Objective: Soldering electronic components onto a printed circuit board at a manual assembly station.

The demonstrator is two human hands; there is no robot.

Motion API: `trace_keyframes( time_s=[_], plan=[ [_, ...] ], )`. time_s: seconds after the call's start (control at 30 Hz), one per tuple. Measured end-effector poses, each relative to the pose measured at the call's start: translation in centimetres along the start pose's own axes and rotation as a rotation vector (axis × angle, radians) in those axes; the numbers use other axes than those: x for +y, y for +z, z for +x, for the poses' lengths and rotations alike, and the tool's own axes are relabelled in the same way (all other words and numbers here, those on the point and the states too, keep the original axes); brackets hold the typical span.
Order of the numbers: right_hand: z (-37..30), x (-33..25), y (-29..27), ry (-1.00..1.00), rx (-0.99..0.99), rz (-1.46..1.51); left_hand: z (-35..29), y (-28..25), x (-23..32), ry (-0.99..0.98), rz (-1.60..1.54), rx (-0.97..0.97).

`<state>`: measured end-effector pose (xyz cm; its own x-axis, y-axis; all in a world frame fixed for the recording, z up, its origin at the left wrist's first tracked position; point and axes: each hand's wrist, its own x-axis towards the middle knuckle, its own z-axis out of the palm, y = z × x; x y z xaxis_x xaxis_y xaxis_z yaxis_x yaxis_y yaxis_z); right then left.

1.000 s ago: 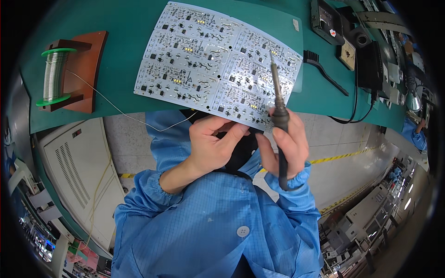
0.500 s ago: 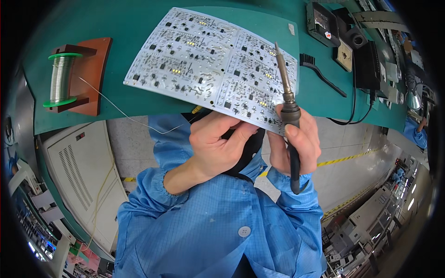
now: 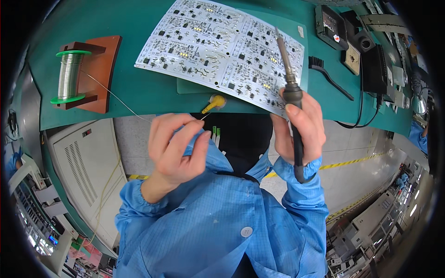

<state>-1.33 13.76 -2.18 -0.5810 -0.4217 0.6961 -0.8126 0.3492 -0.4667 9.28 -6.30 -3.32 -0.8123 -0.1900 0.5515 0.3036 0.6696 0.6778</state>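
My left hand [image 3: 178,148] is closed in a pinch on the thin solder wire [image 3: 121,104], whose free end sticks out past the fingertips. That wire runs back to a green-rimmed solder spool [image 3: 69,76] on a brown stand at the left. My right hand [image 3: 303,127] grips a soldering iron [image 3: 292,92], its metal tip pointing up and away over the board. A white circuit board [image 3: 218,51], covered in small parts, is tilted above the bench. Its near right corner meets my right hand, whose fingers are partly hidden behind it.
A green mat covers the bench [image 3: 134,28]. A black brush [image 3: 331,78] lies right of the board. Beyond it stand a black open box [image 3: 331,28], a sponge tray [image 3: 351,59] and a black unit with cables [image 3: 374,69]. A yellow plug-like piece [image 3: 214,103] sits at the near edge.
My left hand has left the board's near edge, moved left and taken hold of the solder wire. The yellow piece has come into fuller view. My right hand still holds the iron at the board's corner.
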Motion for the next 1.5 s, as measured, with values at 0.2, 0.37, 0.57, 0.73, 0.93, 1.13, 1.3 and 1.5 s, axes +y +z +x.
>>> trace_keyframes(
  time_s=[0.2,0.37,0.57,0.73,0.93,1.13,1.3,1.5],
  plan=[
    [-1.4,1.1,1.2,-0.023,-0.021,-0.049,-1.7,-1.9,-2.4,0.056,0.198,-0.257],
    [-1.7,1.3,1.1,-0.013,-0.005,-0.035,-0.8,-2.4,-2.1,0.109,0.185,-0.401],
    [-1.8,1.0,0.3,-0.006,-0.160,-0.044,1.2,-1.5,-0.2,0.075,-0.056,-0.399],
    [-1.7,0.7,-0.1,0.034,-0.060,-0.027,1.9,0.2,0.2,0.084,-0.154,-0.170],
    [-1.5,-1.2,-2.6,0.094,-0.005,0.097,3.3,2.2,0.0,0.107,-0.097,-0.103],
    [-0.1,-3.2,-4.3,0.188,-0.038,0.141,3.6,3.7,-0.3,0.069,-0.134,-0.039],
    [0.1,-3.5,-4.5,0.185,-0.087,0.145,3.9,3.5,0.0,0.044,-0.103,-0.096],
    [0.3,-3.6,-4.2,0.178,-0.110,0.130,3.7,3.6,0.0,0.027,-0.081,-0.124]
  ],
)
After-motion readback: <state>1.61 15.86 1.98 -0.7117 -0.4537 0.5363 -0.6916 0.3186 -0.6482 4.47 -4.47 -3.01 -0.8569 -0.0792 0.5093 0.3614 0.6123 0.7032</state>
